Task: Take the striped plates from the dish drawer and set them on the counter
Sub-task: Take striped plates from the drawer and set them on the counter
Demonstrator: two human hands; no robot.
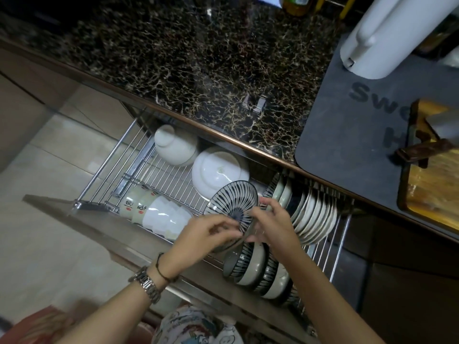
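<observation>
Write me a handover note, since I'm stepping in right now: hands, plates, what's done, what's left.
Left hand and right hand: both gripping one striped plate, tilted above the drawer rack.
More striped dishes stand on edge in the rack near the front.
Counter: no striped plate on it yet.
Left: set this plate on the counter, then fetch the rest.

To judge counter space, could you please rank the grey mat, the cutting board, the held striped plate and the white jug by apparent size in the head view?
1. Grey mat
2. White jug, though nearness may inflate it
3. Cutting board, partly cut off
4. Striped plate
</observation>
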